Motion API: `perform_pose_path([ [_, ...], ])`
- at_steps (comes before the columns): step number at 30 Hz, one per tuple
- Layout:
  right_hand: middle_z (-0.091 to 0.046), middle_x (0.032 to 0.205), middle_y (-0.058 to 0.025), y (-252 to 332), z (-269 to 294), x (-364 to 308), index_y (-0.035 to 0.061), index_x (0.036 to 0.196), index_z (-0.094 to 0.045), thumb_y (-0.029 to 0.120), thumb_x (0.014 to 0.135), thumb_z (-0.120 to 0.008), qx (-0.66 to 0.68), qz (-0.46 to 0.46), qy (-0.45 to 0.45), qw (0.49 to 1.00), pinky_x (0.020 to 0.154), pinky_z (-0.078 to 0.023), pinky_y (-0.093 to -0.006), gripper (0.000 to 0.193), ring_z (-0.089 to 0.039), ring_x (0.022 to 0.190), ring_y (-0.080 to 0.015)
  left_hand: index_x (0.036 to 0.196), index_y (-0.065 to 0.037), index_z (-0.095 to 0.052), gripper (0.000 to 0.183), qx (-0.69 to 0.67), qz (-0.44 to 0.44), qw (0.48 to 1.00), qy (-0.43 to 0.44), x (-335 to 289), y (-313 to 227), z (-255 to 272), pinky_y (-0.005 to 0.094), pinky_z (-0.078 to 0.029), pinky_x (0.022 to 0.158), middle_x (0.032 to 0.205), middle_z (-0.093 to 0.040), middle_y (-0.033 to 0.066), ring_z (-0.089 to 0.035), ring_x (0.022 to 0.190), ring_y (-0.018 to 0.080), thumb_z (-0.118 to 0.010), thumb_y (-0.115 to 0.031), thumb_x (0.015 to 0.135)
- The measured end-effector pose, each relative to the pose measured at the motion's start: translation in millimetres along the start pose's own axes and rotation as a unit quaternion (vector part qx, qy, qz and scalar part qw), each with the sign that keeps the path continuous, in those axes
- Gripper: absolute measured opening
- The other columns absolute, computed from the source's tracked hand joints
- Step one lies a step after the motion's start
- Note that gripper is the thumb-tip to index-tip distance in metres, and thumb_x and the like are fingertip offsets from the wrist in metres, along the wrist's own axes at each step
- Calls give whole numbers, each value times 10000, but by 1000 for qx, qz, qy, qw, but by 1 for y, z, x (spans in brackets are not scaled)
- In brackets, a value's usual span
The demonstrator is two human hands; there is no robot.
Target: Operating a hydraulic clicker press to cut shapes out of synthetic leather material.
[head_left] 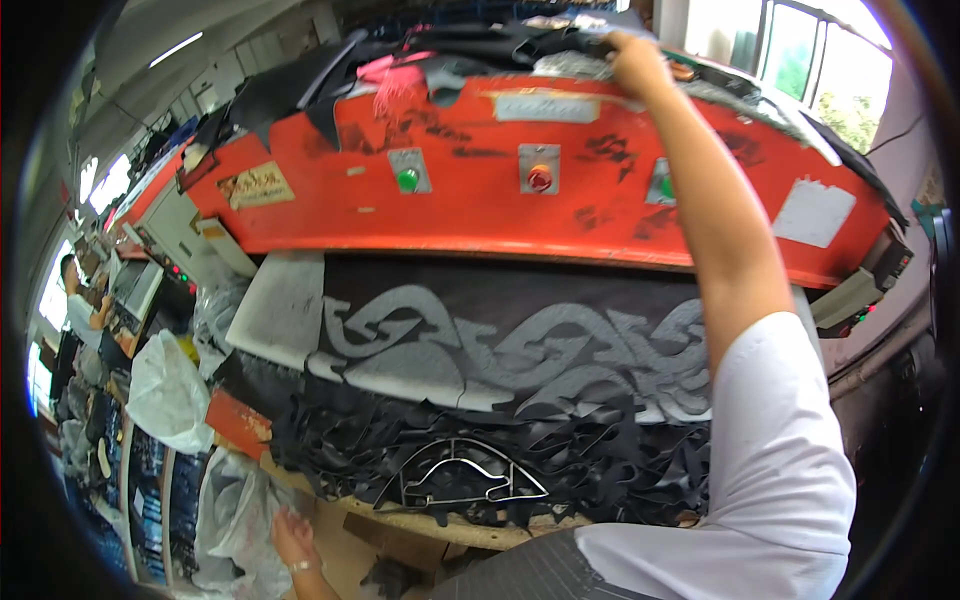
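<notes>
- We see the dark sheets (490, 42) heaped on top of the red machine beam (460, 200), their long axis running left to right along it.
- Toward the left, their pointed corners hang down over the beam's upper front edge, beside a pink cloth (393, 78) that drapes the same way.
- Below the beam we find a patterned black sheet (480, 295) with grey curling shapes showing through, also stretched left to right; its far side runs in under the beam.
- Nearer to us, a metal outline frame (452, 441) lies on black scraps (630, 460), its long side left to right and its arched side pointing away from us.
- The wooden edge of the tabletop (490, 536) bounds the scraps on our side; a red block (240, 424) sits at their left end.
- Our hands are well apart. The right hand (637, 65) is at the dark sheets, arm stretched up and forward across the beam's right half, fingers bent downward; we cannot tell whether they grip.
- Our left hand (293, 537) is low, left of the tabletop edge and just beside a clear plastic bag (235, 500); its fingers look bent but blurred, so we cannot tell their hold.
</notes>
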State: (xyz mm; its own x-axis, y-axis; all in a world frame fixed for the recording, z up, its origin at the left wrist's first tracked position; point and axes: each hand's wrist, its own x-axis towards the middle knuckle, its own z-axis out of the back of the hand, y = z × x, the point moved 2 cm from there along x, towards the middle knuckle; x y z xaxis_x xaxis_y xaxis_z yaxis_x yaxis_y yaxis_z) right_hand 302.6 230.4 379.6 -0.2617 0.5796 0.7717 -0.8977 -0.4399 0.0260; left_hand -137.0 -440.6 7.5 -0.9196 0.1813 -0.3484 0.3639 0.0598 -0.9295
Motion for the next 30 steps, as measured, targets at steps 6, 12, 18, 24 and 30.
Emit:
perform_pose_path([
  [6, -562, 1246, -116, 28, 5, -71, 173, 1222, -592, 273, 842, -665, -18, 127, -295, 947, 940, -408, -474, 399, -521, 1135, -327, 1076, -30, -624, 266, 229, -152, 941, 196, 38, -60, -124, 217, -422, 594, 780, -589, 7, -538, 662, 94, -550, -266, 979],
  [12, -534, 1243, -126, 15, -53, -289, 119, 1272, -527, 326, 826, -698, 38, 14, 105, 994, 956, -373, -467, 520, -489, 1154, -311, 963, 8, -641, 224, 376, -394, 759, 357, 75, -54, -287, 310, -478, 725, 868, -639, 82, -611, 789, 173, -639, -205, 893],
  [18, -516, 1263, -168, 19, -64, -400, 102, 1272, -489, 525, 847, -620, -83, -210, 360, 905, 854, -486, -482, 614, -543, 1118, -365, 1211, -14, -559, 653, 502, -541, 576, 352, 123, -39, -370, 453, -443, 918, 1196, -562, 165, -506, 1135, 369, -761, -409, 731],
  [24, -661, 985, -197, 33, -63, -415, 103, 1112, -523, 425, 946, -507, -112, -301, 329, 888, 732, -525, -482, 363, -657, 855, -408, 979, -41, -551, 456, 536, -496, 557, 396, 129, -37, -374, 451, -471, 743, 952, -541, 149, -568, 901, 363, -718, -416, 781],
  [30, -695, 977, -153, 30, -40, -427, 282, 1300, -525, 392, 974, -452, -142, -314, 367, 864, 765, -523, -482, 352, -669, 896, -364, 784, -68, -485, 355, 506, -566, 479, 441, 150, -38, -344, 480, -445, 605, 772, -527, 119, -567, 733, 368, -668, -368, 833],
])
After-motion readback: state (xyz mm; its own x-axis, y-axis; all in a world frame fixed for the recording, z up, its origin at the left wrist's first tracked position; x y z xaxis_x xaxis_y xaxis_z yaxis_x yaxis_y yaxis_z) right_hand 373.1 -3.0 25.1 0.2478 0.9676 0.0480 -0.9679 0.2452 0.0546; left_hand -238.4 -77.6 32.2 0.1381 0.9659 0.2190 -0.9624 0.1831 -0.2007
